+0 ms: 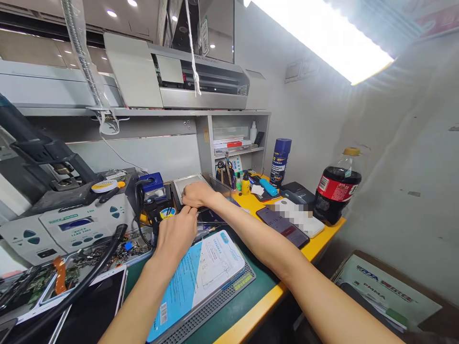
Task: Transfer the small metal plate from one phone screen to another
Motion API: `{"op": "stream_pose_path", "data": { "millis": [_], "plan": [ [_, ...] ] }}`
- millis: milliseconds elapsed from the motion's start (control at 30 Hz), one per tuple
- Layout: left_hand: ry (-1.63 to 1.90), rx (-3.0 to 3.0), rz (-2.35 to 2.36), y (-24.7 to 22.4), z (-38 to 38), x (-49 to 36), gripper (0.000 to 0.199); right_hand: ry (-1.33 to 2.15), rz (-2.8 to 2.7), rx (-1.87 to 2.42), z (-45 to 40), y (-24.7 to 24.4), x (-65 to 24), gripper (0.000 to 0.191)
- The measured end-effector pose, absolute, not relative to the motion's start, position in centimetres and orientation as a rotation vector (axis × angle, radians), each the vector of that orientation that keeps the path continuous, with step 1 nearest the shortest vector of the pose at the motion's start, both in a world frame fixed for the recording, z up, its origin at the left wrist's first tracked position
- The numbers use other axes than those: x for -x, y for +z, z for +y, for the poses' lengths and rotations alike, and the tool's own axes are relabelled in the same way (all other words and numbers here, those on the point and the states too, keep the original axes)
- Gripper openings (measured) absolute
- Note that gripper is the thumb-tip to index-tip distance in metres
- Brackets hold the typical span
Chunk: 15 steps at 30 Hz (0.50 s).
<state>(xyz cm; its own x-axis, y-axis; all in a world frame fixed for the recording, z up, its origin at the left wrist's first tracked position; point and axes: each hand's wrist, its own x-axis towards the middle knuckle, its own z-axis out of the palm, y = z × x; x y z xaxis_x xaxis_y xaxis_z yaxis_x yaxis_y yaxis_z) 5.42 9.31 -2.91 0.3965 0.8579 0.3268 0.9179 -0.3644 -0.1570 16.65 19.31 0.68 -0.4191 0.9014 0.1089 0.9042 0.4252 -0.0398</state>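
Observation:
Both my arms stretch to the back of the bench. My left hand [177, 231] is closed, its fingertips pressed together just below my right hand [199, 195]. The right hand bends down with its fingers curled beside a shallow metal-rimmed tray [185, 181]. Whatever either hand pinches is hidden behind the fingers. Left of them stand a blue soldering iron holder [152, 184] and a small black container with a yellow label [167, 213]. Under my forearms, a blue and white boxed package [211, 267] lies on a grey perforated mat [229, 286].
A hot-air station [77, 224] and a parts tray [132, 241] fill the left. On the right are a dark phone [281, 225], a white phone [311, 227], a cola bottle [337, 186] and a spray can [280, 162]. A black hose [96, 272] crosses the left front.

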Motion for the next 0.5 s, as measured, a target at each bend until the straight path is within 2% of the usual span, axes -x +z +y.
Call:
{"op": "stream_pose_path", "data": {
  "millis": [500],
  "plan": [
    [-0.251,2.331,-1.527,-2.7,9.08,-5.37,0.032,-0.051,-2.563,1.602,19.43,0.59,-16.69,0.026]
  ]
}}
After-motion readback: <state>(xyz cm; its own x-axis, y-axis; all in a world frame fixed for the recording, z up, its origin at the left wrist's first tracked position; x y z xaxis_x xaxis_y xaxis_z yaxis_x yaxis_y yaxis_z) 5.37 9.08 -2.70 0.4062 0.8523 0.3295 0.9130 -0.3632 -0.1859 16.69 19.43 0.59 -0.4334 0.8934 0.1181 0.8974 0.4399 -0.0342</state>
